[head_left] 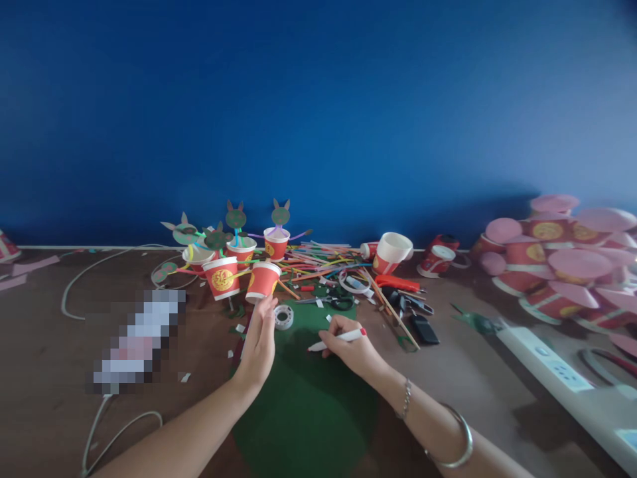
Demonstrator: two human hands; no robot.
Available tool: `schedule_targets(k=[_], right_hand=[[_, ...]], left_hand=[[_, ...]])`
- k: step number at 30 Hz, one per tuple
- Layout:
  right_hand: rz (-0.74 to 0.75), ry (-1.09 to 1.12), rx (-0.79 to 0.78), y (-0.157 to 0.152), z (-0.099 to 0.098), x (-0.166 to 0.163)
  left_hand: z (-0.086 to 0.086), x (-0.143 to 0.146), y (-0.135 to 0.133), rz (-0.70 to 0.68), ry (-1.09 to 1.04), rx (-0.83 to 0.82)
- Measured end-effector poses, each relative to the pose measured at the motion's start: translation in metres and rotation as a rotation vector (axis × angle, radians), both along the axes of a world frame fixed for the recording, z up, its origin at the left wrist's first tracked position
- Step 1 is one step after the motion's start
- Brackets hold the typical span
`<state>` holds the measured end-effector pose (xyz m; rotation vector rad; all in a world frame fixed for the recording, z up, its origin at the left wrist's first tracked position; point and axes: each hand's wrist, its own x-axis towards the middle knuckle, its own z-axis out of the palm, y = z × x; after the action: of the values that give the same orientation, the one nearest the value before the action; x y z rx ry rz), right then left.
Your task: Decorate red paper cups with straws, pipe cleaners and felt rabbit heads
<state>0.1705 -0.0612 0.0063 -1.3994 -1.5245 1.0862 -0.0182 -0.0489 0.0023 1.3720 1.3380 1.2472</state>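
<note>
A large sheet of dark green paper (303,411) lies on the table in front of me. My right hand (348,345) is closed around a white marker (348,337) with a red end; its tip points down and left at the green sheet. My left hand (259,335) rests on its side along the sheet's left edge, fingers stretched out and holding nothing visible. Its fingertips reach a red paper cup (263,280); whether they touch it I cannot tell. Beside that hand stands a roll of tape (283,317). Scissors (341,303) lie at the sheet's far edge.
Red cups with animal-head cutouts (235,218) stand at back left. Coloured sticks (318,255) are heaped by the blue wall, near a white-rimmed cup (392,251) and an orange cutter (398,284). A power strip (542,362) and piled cups with pink discs (580,263) occupy the right.
</note>
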Motion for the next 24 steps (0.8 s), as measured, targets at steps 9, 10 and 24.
schedule_targets(k=[9,10,24], right_hand=[[0.003,-0.069,-0.006,-0.0011,0.0012,-0.0029],[0.002,-0.069,-0.016,-0.0013,0.0024,-0.0036],[0.002,-0.026,-0.02,-0.0017,0.003,-0.0025]], left_hand=[[0.0013,0.0005,-0.001,-0.008,-0.014,-0.003],[0.0014,0.0005,-0.0012,-0.01,-0.013,-0.002],[0.002,0.0013,-0.0008,-0.01,-0.034,-0.017]])
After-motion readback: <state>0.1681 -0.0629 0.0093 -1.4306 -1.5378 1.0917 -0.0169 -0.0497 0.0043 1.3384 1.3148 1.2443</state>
